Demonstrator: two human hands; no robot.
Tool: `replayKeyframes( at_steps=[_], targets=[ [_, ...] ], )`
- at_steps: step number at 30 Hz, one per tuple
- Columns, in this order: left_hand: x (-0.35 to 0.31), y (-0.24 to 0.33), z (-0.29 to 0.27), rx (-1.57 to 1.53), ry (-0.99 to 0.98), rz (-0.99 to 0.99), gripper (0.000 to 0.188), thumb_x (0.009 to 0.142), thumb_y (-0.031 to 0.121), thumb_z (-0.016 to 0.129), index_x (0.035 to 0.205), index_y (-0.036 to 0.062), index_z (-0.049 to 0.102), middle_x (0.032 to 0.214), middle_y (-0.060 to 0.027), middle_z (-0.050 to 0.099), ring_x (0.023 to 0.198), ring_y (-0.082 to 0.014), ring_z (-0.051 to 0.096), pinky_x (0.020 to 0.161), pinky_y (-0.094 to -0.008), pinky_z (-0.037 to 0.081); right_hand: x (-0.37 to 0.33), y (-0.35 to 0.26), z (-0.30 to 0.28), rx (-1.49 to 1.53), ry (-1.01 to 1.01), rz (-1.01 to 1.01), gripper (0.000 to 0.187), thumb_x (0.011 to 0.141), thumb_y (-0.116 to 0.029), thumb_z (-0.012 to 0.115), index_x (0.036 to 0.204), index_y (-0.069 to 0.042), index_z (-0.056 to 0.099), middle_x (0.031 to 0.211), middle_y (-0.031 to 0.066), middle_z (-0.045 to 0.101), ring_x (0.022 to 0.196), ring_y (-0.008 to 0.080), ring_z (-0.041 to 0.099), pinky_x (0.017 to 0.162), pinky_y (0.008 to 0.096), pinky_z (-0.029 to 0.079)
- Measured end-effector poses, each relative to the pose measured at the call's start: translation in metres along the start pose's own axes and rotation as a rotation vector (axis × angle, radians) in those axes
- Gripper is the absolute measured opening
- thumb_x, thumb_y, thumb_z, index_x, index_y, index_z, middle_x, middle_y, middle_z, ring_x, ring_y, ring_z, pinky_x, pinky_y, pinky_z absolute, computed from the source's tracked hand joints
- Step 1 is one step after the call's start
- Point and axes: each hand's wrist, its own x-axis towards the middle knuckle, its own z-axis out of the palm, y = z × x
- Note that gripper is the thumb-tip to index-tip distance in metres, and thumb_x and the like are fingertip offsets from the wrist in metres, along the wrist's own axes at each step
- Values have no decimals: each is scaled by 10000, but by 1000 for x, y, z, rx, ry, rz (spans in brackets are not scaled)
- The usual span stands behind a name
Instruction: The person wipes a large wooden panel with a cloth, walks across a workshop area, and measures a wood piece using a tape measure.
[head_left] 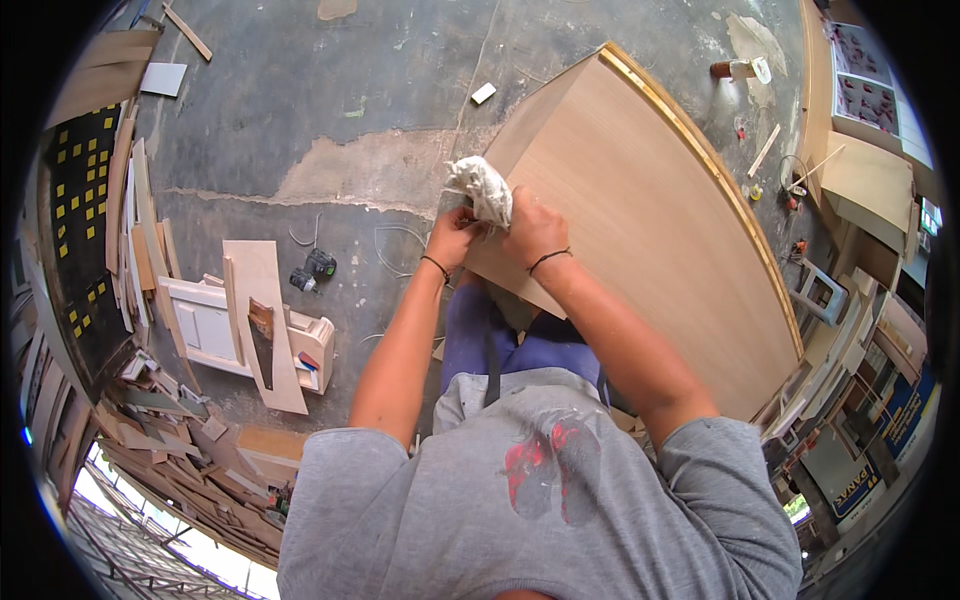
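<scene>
A crumpled whitish cloth (484, 190) is bunched up between my two hands, beside the near left corner of a large wooden cabinet or box (640, 220). My right hand (535, 232) is closed on the cloth's right side. Lower down, my left hand (453, 236) has its fingers curled in at the cloth's lower left end; the fingertips are partly hidden, but they seem to pinch it. The cabinet shows a broad light-wood face, with a yellowish strip along its far right edge. Its near end reaches close to my legs.
Left on the floor lie a cordless drill (319, 264), a small white block (484, 93) and a plank (262, 270) bearing a handsaw (262, 345). Wood offcuts are heaped along the left. Beyond the cabinet are a container (740, 70), a stick (765, 150) and a grey stool (820, 292).
</scene>
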Motion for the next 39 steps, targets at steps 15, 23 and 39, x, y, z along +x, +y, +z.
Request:
replayKeyframes(
  at_steps=[15, 23, 39],
  targets=[
    [-1, -12, -14, -124, -84, 35, 322, 745, -7, 573, 1065, -45, 570, 956, -87, 632, 856, -154, 598, 756, -271, 481, -3, -9, 3, 14, -85, -114, 366, 678, -248, 644, 942, -68, 467, 813, 206, 620, 774, 385, 607, 682, 462, 479],
    [6, -21, -15, 17, -16, 223, 312, 756, 117, 640, 1024, -25, 567, 882, -65, 632, 809, -131, 584, 704, -264, 472, -11, -19, 0, 26, -145, -89, 500, 670, -271, 657, 1066, -50, 446, 830, 218, 622, 789, 381, 610, 697, 455, 486],
    [27, 31, 42, 865, 272, 326, 369, 811, 375, 602, 810, 19, 504, 735, -201, 574, 693, -378, 552, 604, -435, 423, 57, 172, -117, -40, 250, 531, 603, 640, -380, 715, 1078, -76, 432, 913, 180, 631, 844, 337, 620, 742, 425, 501]
  ],
)
